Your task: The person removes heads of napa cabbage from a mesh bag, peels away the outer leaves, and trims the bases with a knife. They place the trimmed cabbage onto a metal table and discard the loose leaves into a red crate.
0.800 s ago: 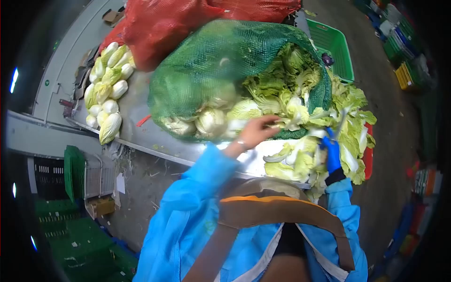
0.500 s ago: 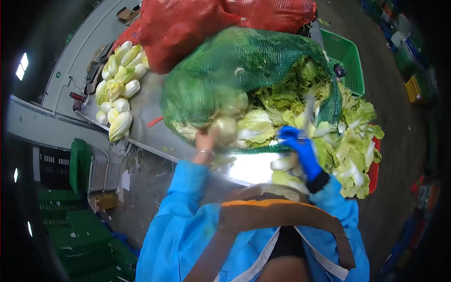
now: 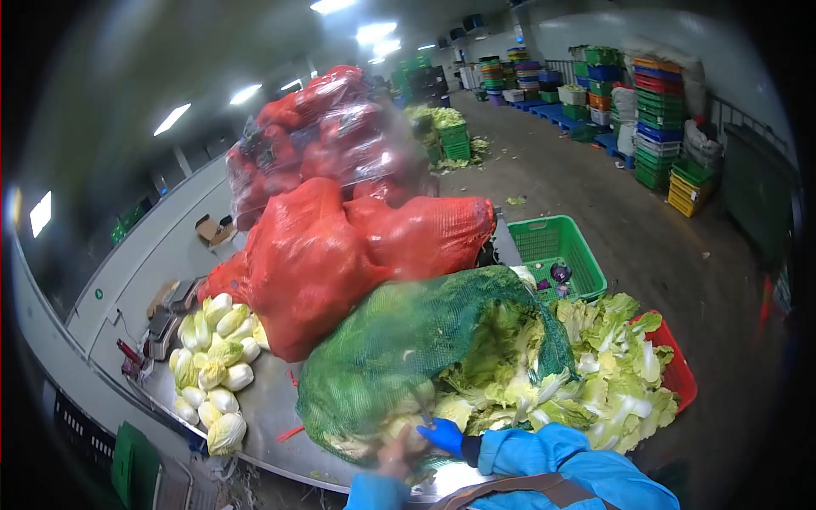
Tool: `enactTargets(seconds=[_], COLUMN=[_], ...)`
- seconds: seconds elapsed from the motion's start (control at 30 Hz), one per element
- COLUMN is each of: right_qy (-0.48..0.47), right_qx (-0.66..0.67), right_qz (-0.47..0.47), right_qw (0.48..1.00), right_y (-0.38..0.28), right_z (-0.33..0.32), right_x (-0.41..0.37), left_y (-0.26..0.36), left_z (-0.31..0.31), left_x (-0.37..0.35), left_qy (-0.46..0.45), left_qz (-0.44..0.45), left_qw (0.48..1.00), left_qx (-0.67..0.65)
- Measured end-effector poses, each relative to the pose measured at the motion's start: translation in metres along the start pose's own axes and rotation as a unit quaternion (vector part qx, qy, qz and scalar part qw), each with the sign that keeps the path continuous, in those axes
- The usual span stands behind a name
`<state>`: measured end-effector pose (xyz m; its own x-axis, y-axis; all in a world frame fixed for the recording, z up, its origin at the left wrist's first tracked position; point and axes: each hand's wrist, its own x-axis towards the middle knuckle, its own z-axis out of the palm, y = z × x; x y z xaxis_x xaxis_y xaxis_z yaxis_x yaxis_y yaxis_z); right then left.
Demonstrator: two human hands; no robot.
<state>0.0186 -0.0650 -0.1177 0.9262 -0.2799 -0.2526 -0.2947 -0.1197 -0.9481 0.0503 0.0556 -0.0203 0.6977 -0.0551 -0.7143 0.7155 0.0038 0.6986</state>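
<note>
My left hand [image 3: 395, 456], bare and blurred, grips the pale end of a napa cabbage [image 3: 406, 427] at the front of the table. A blue glove covers my right hand [image 3: 444, 437], which is closed on a knife [image 3: 424, 410]; its narrow blade points up beside the cabbage, though blur hides whether they touch. Around both hands lies a green mesh bag [image 3: 374, 357], with more cabbages inside and its opening toward the right. Loose cabbage leaves [image 3: 608, 374] are heaped to the right of my glove.
Trimmed cabbages [image 3: 217, 365] are piled at the left of the metal table [image 3: 270, 416]. Red mesh sacks [image 3: 314, 263] stand behind the green bag. A green crate [image 3: 557, 246] and a red crate [image 3: 680, 374] sit along the right side. Stacked crates [image 3: 659, 119] line the far wall.
My view has tilted up, showing more of the room. The gloved hand with the knife has moved left, close to my left hand and the cabbage.
</note>
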Motion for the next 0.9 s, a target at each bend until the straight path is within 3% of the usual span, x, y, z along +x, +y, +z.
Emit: enactTargets(seconds=[0.1,0.17,0.2,0.23,0.27,0.3,0.33,0.37,0.4,0.43,0.53,0.57,0.63,0.67,0.77,0.8,0.83,0.9], right_qy=[0.016,-0.023,-0.066,-0.086,-0.055,0.061,0.157,0.247,0.311,0.32,0.239,0.236,0.24,0.242,0.236,0.251,0.265,0.26], right_qx=[-0.111,-0.077,0.11,0.141,0.254,0.234,0.072,0.06,0.031,0.064,0.17,0.084,-0.038,-0.037,-0.013,-0.038,-0.063,-0.088], right_qz=[-0.047,-0.062,-0.08,-0.046,0.024,-0.011,-0.037,-0.064,-0.135,-0.119,-0.08,-0.014,0.006,0.014,0.01,0.0,-0.006,-0.01], right_qw=[0.993,0.995,0.989,0.985,0.965,0.97,0.984,0.965,0.94,0.938,0.953,0.968,0.97,0.969,0.972,0.967,0.962,0.961], right_y=[-0.034,-0.033,-0.033,-0.054,-0.027,-0.032,-0.002,0.004,0.001,0.015,0.021,0.018,0.025,0.03,0.031,0.026,0.024,0.021], right_z=[-0.047,-0.09,-0.114,-0.144,-0.16,-0.169,-0.189,-0.197,-0.191,-0.187,-0.15,-0.144,-0.134,-0.132,-0.136,-0.137,-0.136,-0.137], right_x=[-0.043,-0.071,-0.085,-0.103,-0.108,-0.124,-0.129,-0.149,-0.168,-0.179,-0.21,-0.217,-0.226,-0.231,-0.231,-0.231,-0.233,-0.231], left_y=[-0.026,-0.058,-0.05,-0.051,-0.039,-0.013,-0.02,-0.002,-0.004,-0.004,-0.02,-0.028,-0.032,-0.037,-0.052,-0.06,-0.071,-0.089], left_z=[-0.002,0.013,0.025,0.038,0.047,0.052,0.044,0.033,0.015,0.004,0.001,0.009,0.036,0.039,0.061,0.072,0.079,0.089], left_x=[-0.022,-0.056,-0.084,-0.1,-0.101,-0.117,-0.092,-0.099,-0.08,-0.061,-0.038,-0.033,-0.042,-0.03,-0.041,-0.047,-0.053,-0.062], left_qy=[-0.172,-0.329,-0.47,-0.5,-0.513,-0.48,-0.434,-0.357,-0.312,-0.264,-0.224,-0.228,-0.23,-0.219,-0.192,-0.177,-0.18,-0.14], left_qz=[-0.05,-0.13,0.041,0.096,0.065,0.094,0.194,0.353,0.438,0.527,0.549,0.546,0.449,0.499,0.533,0.509,0.506,0.426], left_qw=[0.983,0.935,0.859,0.849,0.844,0.838,0.8,0.714,0.661,0.589,0.445,0.443,0.345,0.317,0.479,0.533,0.533,0.631], left_qx=[0.035,0.018,0.201,0.139,0.145,0.242,0.367,0.488,0.524,0.553,0.671,0.673,0.791,0.777,0.67,0.653,0.654,0.633])
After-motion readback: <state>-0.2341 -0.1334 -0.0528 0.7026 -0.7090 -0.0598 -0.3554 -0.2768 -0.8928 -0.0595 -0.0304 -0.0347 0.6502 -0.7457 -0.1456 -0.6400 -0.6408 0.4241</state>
